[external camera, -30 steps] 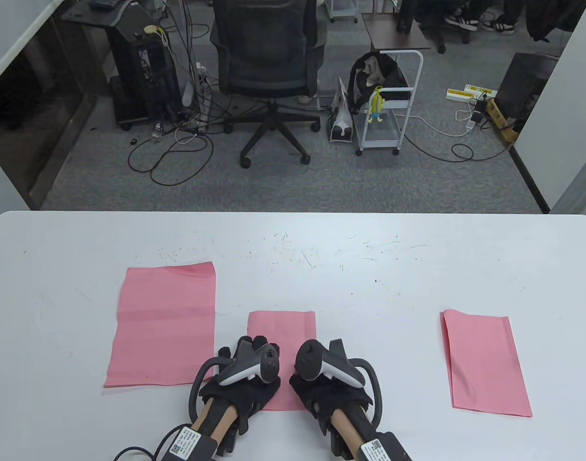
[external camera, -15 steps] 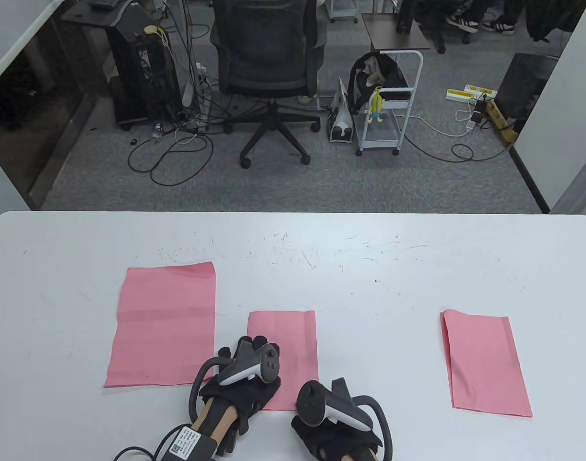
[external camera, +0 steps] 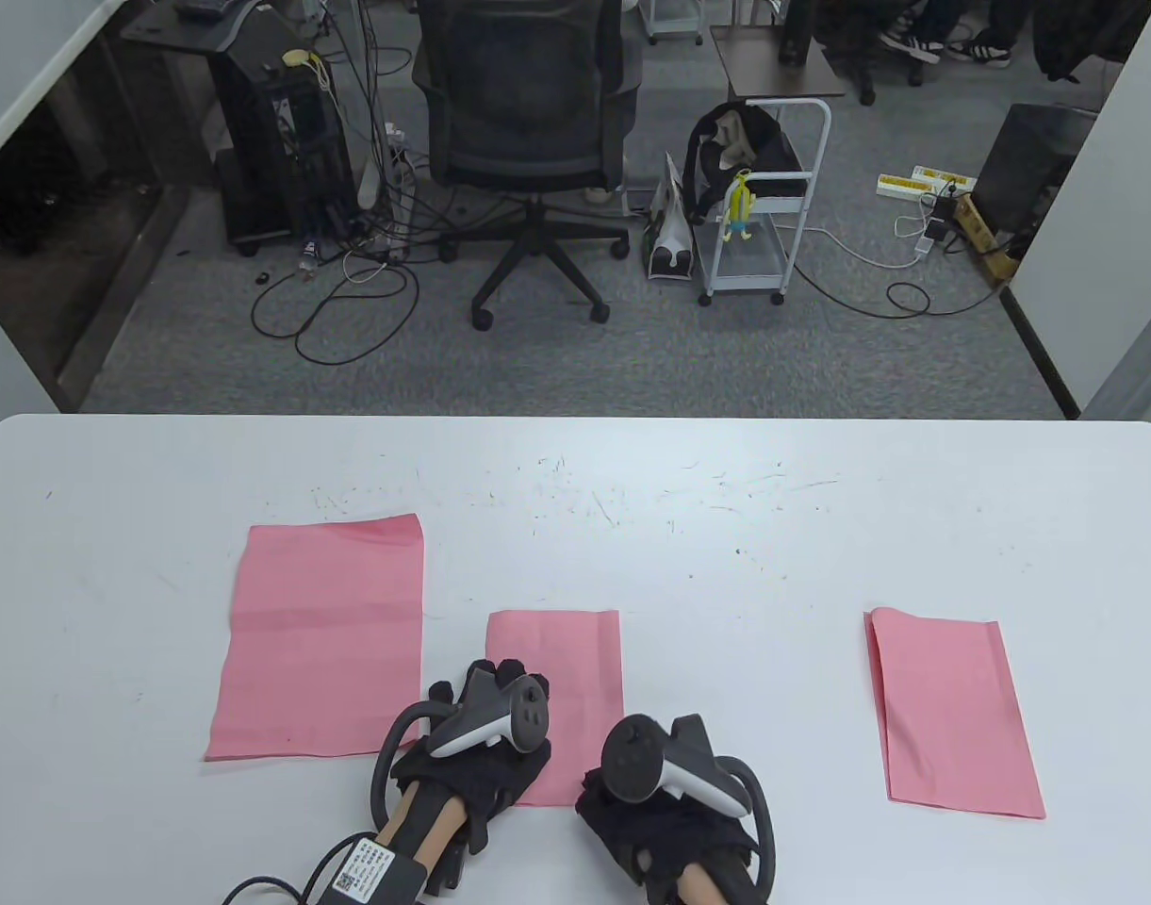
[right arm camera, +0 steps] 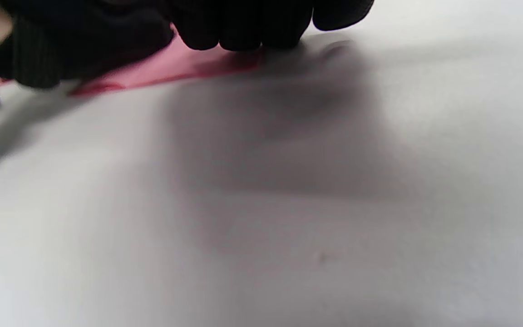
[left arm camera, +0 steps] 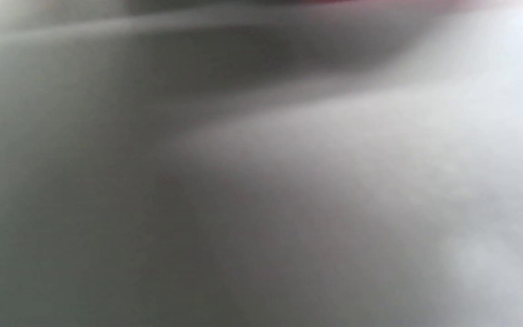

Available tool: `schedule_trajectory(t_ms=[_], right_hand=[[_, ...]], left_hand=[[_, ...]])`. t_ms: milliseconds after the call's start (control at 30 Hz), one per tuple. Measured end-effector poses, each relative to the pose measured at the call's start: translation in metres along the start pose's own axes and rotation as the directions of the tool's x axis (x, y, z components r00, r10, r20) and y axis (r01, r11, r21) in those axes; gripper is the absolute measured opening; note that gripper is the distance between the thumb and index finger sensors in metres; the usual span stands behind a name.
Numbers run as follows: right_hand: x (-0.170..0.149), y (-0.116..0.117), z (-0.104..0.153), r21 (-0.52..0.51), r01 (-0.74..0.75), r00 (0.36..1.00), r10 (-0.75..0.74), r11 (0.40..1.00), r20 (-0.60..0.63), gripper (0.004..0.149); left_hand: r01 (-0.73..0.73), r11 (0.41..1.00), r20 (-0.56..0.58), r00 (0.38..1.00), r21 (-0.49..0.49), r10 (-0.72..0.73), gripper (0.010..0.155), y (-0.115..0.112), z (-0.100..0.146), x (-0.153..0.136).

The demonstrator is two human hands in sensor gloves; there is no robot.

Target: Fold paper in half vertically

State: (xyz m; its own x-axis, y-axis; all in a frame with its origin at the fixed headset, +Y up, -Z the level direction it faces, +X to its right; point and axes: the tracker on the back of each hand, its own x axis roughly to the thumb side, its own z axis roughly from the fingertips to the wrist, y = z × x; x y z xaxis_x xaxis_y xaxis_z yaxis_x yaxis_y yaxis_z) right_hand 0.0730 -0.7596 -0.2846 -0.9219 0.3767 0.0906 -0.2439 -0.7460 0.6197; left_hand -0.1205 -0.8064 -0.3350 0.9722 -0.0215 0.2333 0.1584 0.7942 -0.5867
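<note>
A folded pink paper (external camera: 561, 660) lies on the white table (external camera: 726, 547) near the front middle. My left hand (external camera: 498, 679) rests flat on its left half, with the fingers spread forward. My right hand (external camera: 636, 787) sits at the paper's near right corner. In the right wrist view its fingertips (right arm camera: 243, 32) touch the edge of the pink paper (right arm camera: 170, 68). The left wrist view is a grey blur of table with a trace of pink at the top edge.
An unfolded pink sheet (external camera: 320, 641) lies to the left. Another folded pink sheet (external camera: 952, 716) lies to the right. The table's far edge (external camera: 575, 417) has an office chair (external camera: 528, 113) and a cart beyond it.
My right hand slid back along the paper's right side toward the near edge, then came slightly forward and to the right. My left hand and the paper stayed put.
</note>
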Motion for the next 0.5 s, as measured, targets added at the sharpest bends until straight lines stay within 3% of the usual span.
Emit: schedule_trajectory(t_ms=[167, 333, 500], right_hand=[[-0.013, -0.021, -0.028, -0.09, 0.179, 0.98, -0.185, 0.98, -0.071, 0.064], [-0.019, -0.03, -0.059, -0.142, 0.167, 0.962, -0.193, 0.976, -0.193, 0.071], [-0.032, -0.021, -0.083, -0.118, 0.15, 0.949, -0.176, 0.982, -0.263, 0.074]], left_hand=[[0.003, 1.0, -0.002, 1.0, 0.005, -0.003, 0.075, 0.0, 0.0, 0.0], [0.003, 1.0, -0.002, 1.0, 0.007, -0.003, 0.075, 0.0, 0.0, 0.0], [0.004, 1.0, -0.001, 1.0, 0.01, -0.004, 0.075, 0.0, 0.0, 0.0]])
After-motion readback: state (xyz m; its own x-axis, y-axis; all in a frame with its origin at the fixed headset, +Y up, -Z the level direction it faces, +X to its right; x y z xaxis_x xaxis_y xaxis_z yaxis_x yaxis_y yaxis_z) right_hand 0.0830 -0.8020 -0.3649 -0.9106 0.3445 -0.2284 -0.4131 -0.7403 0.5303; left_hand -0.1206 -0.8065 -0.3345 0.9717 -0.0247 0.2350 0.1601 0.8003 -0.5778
